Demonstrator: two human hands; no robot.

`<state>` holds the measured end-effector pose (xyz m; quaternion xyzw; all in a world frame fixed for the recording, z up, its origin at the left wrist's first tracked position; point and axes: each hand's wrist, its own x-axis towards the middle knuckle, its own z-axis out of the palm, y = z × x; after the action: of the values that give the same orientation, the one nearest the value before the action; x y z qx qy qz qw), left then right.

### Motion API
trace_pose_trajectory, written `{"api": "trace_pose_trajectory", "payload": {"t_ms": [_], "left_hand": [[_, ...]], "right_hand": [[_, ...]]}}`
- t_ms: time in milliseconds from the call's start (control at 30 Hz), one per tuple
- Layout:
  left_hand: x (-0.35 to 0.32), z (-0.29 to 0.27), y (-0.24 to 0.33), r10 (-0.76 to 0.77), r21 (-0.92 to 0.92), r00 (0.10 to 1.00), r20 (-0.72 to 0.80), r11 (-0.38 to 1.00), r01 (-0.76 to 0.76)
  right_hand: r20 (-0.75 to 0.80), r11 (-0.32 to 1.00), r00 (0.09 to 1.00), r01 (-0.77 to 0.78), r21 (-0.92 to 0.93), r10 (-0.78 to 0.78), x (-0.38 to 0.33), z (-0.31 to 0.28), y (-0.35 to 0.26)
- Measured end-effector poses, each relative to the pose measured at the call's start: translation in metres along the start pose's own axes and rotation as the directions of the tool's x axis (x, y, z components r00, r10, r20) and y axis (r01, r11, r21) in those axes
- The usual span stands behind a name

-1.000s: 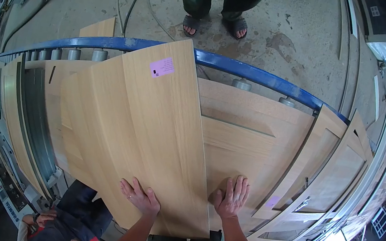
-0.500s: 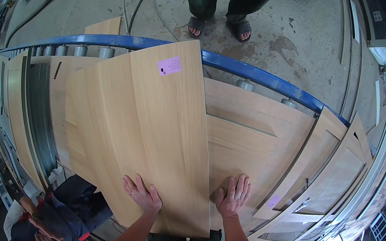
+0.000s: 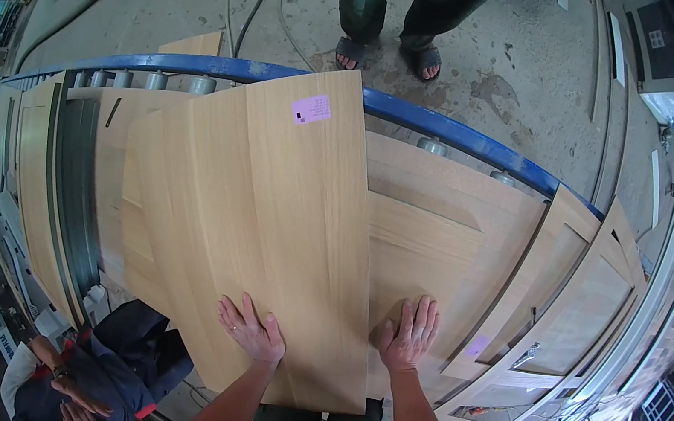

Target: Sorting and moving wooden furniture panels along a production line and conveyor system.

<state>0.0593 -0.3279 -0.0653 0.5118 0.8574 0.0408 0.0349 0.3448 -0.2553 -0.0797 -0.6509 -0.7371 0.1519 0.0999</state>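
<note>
A large light wood-grain panel [image 3: 283, 229] lies at a slant in front of me, its near edge close to my waist and its far end over the blue rail. A purple label [image 3: 311, 109] is stuck near its far corner. My left hand [image 3: 253, 332] rests flat on the panel's near part, fingers spread. Beyond the panel's right edge, my right hand [image 3: 409, 337] lies flat on a lower wood-grain board [image 3: 423, 240], fingers stretched out. Neither hand grips anything.
A blue rail [image 3: 468, 138] with grey rollers [image 3: 432, 146] runs along the far side. Framed wooden door pieces [image 3: 557, 297] lie at the right. Dark green strips [image 3: 75, 174] lie at the left. One person [image 3: 378, 10] stands opposite; another [image 3: 98, 375] is at the lower left.
The view has shifted slightly, so most things sit a little further right. My hands keep almost the same places on the panel and board.
</note>
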Motion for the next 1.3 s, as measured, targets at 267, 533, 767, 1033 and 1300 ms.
{"api": "trace_pose_trajectory", "payload": {"t_ms": [267, 533, 767, 1033, 1300], "left_hand": [[0.0003, -0.001, 0.0016, -0.007, 0.039, 1.0, 0.007, 0.999, 0.006], [-0.0023, 0.001, 0.0002, -0.004, 0.031, 1.0, -0.012, 1.0, 0.005], [-0.0019, 0.0024, 0.0011, 0.0, 0.016, 1.0, -0.014, 1.0, 0.0], [-0.0027, 0.0005, 0.001, -0.001, 0.024, 0.999, -0.034, 1.0, 0.002], [-0.0072, 0.0014, -0.0009, -0.04, 0.032, 0.999, -0.027, 0.999, 0.041]], "right_hand": [[-0.003, 1.0, 1.0, -0.018, 0.024, 0.018, 0.0, -0.0008, -0.0009], [-0.004, 1.0, 1.0, 0.005, 0.031, -0.005, 0.0018, -0.0051, -0.0031], [-0.002, 1.0, 1.0, 0.003, 0.024, -0.003, 0.0002, -0.0049, -0.0019], [-0.009, 1.0, 1.0, 0.003, 0.024, -0.002, -0.0007, -0.0061, -0.0034], [-0.03, 0.999, 1.0, -0.001, 0.033, 0.002, -0.0024, -0.0028, -0.0038]]}}
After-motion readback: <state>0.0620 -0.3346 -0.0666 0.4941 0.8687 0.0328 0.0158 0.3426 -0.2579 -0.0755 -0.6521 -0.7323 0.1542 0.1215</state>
